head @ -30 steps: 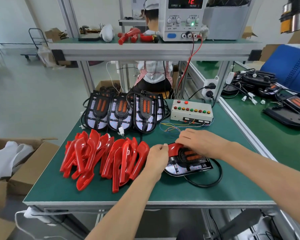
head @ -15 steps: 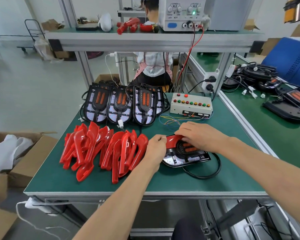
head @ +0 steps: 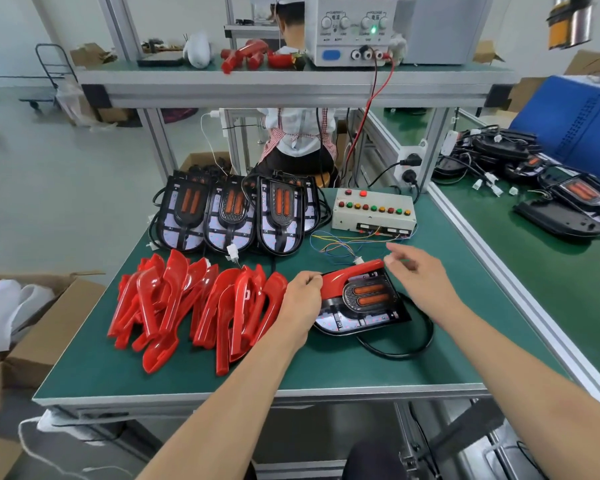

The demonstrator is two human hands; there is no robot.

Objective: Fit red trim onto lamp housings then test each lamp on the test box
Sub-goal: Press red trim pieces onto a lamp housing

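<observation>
Trim seated along one edge of the housing.
Left hand (head: 300,299) pinches the glossy red plastic trim (head: 352,276) against the black lamp housing (head: 361,306) on the green bench (head: 326,368), steadying it; right hand (head: 420,275) hovers released, fingers loose, likely heading for the connector.

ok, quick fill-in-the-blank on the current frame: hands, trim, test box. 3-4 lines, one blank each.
1. The left hand grips one end of the ____ trim piece lying on the lamp housing.
2. The right hand, fingers spread, holds ____.
3. The test box sits on the ____ table mat.
4. The pile of loose trims lies to the ____ of the left hand.

Missing words: red; nothing; green; left
</observation>
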